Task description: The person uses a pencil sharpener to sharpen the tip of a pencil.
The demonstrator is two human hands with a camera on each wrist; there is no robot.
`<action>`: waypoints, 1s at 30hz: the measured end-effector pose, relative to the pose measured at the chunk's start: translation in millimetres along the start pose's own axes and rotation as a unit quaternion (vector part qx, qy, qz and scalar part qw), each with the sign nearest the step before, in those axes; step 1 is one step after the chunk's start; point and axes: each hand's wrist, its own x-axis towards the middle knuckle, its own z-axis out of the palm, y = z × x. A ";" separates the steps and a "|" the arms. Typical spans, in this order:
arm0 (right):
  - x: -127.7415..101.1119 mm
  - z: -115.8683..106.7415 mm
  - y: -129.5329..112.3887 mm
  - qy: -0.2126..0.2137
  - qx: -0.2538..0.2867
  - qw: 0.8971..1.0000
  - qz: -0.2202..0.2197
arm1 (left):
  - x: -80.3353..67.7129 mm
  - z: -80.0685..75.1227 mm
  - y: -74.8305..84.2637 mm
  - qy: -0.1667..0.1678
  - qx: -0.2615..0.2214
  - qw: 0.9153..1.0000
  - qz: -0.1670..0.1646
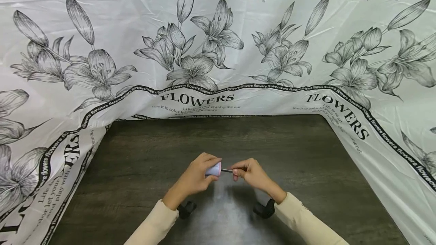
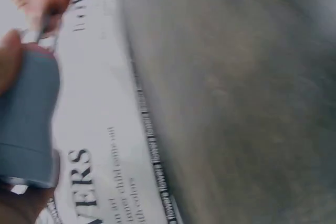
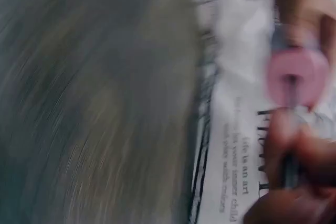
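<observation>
My left hand [image 1: 195, 176] grips a small pale lavender pencil sharpener [image 1: 214, 169], its body rounded like a cylinder. The sharpener's pink end face [image 3: 311, 72] has a dark hole in the middle and points toward my right hand [image 1: 253, 175]. Between right thumb and fingers I pinch a thin dark pencil [image 1: 226, 170], held level in the head view. Its front end is at the hole; how deep it sits cannot be told. In the left wrist view the sharpener's grey-looking side [image 2: 29, 111] shows, with blur around the pencil. Both hands are above the table.
Below the hands lies a dark wood-grain table [image 1: 136, 162]. A white cloth [image 1: 265, 105] printed with flowers and lettering hangs along its back and sides. Black wrist straps [image 1: 263, 209] show at both cuffs.
</observation>
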 end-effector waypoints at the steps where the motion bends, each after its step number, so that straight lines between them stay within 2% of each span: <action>1: 0.9 -3.3 -1.2 -0.020 0.026 0.999 0.028 | -1.1 2.7 0.0 0.011 0.008 1.000 0.015; 3: 2.3 -9.0 -1.6 -0.050 0.041 0.996 0.060 | -4.3 7.9 -1.6 0.024 0.012 0.999 0.033; 6: 4.5 -13.1 -1.3 -0.059 0.007 0.997 0.052 | -8.2 11.2 -3.7 0.030 0.003 0.999 0.021; 9: 3.6 -11.3 -1.0 -0.038 -0.057 0.997 0.017 | -10.6 10.6 -5.9 0.022 -0.021 0.999 -0.013; 12: 1.7 -8.3 0.9 -0.015 -0.099 0.995 -0.002 | -11.1 8.4 -8.3 0.004 -0.053 0.998 -0.035; 18: 1.4 -7.4 3.3 0.006 -0.090 0.996 -0.012 | -10.8 1.0 -10.9 0.011 -0.110 0.992 -0.067; 21: 0.8 -5.1 1.9 0.039 -0.127 0.989 -0.067 | -10.3 -3.0 -11.7 0.014 -0.145 0.983 -0.112; 22: 0.8 -3.9 1.0 0.056 -0.155 0.981 -0.101 | -10.0 -4.3 -12.7 0.014 -0.161 0.978 -0.129; 23: 1.2 -2.6 0.2 0.074 -0.189 0.969 -0.140 | -9.6 -5.6 -13.7 0.014 -0.178 0.973 -0.147; 24: 1.6 -1.4 -0.4 0.094 -0.227 0.952 -0.183 | -9.1 -6.9 -15.1 0.014 -0.200 0.966 -0.165; 25: 2.2 -0.1 -1.0 0.115 -0.265 0.931 -0.225 | -8.6 -8.3 -16.6 0.012 -0.228 0.956 -0.184; 28: 3.8 3.1 -2.4 0.174 -0.375 0.850 -0.326 | -7.4 -12.0 -21.8 -0.004 -0.317 0.920 -0.230; 29: 4.2 3.9 -2.4 0.187 -0.403 0.825 -0.349 | -7.1 -13.1 -23.2 -0.013 -0.350 0.904 -0.245; 30: 4.1 4.7 -2.5 0.201 -0.429 0.800 -0.368 | -7.0 -14.2 -24.4 -0.026 -0.388 0.884 -0.261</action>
